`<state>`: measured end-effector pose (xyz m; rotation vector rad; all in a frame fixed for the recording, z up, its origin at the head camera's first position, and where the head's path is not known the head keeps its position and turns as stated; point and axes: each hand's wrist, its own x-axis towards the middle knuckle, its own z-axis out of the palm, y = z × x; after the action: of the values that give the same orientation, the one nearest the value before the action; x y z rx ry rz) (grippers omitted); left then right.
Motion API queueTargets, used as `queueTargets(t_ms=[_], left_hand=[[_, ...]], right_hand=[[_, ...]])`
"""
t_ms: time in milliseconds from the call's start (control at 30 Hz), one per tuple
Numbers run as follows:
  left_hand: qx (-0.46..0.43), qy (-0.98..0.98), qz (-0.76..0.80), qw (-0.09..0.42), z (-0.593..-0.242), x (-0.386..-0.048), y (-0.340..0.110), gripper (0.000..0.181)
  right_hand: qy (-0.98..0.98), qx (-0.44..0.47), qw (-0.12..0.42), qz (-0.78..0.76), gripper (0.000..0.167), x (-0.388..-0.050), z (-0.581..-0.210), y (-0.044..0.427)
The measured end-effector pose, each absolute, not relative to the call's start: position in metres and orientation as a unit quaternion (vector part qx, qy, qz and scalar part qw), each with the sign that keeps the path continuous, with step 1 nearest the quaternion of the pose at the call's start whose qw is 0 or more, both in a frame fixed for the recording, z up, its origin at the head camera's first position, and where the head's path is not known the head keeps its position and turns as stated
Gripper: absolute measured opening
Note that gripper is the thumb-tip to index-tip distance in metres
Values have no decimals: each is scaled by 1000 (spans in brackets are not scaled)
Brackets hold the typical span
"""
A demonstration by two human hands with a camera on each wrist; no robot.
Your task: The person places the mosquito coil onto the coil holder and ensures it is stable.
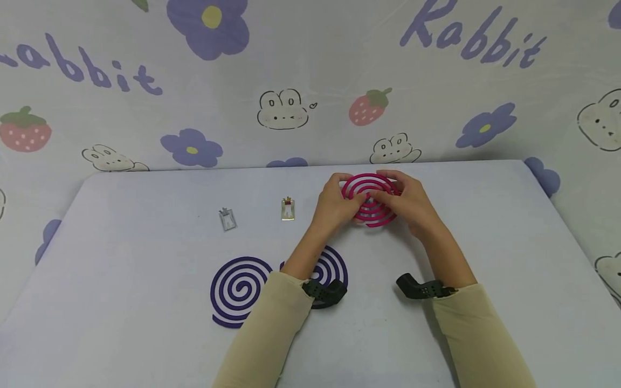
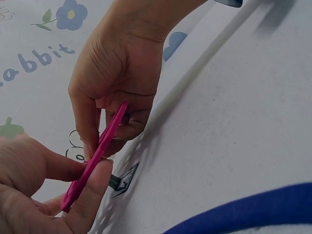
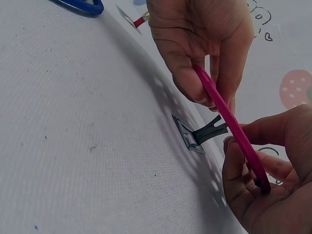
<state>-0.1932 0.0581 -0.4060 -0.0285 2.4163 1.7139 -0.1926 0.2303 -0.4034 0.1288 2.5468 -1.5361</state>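
A pink spiral coil (image 1: pixel 375 220) is held up off the table by both hands, seen edge-on in the left wrist view (image 2: pixel 109 129) and the right wrist view (image 3: pixel 243 141). My left hand (image 1: pixel 337 203) pinches its left side, and my right hand (image 1: pixel 409 202) pinches its right side, with both thumbs near the centre. Just beneath the coil, a dark metal stand with an upright forked prong (image 3: pixel 210 131) sits on the table; the hands and coil hide it in the head view. Whether coil and prong touch, I cannot tell.
Left of the hands stand a silver metal piece (image 1: pixel 227 220) and a gold-edged one (image 1: pixel 288 209). Two dark blue spirals lie nearer, one at the left (image 1: pixel 233 307) and another (image 1: pixel 342 268) partly under the left forearm. A patterned cloth (image 1: pixel 320 64) hangs behind the white table (image 1: pixel 121 226).
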Motion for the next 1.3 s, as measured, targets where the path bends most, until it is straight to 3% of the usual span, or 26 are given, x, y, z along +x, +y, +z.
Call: queueTargets(t_ms=[1300], left_hand=[[-12, 823, 561, 87, -412, -194, 59, 54]], right_hand=[[841, 51, 92, -531, 64, -193, -410, 230]])
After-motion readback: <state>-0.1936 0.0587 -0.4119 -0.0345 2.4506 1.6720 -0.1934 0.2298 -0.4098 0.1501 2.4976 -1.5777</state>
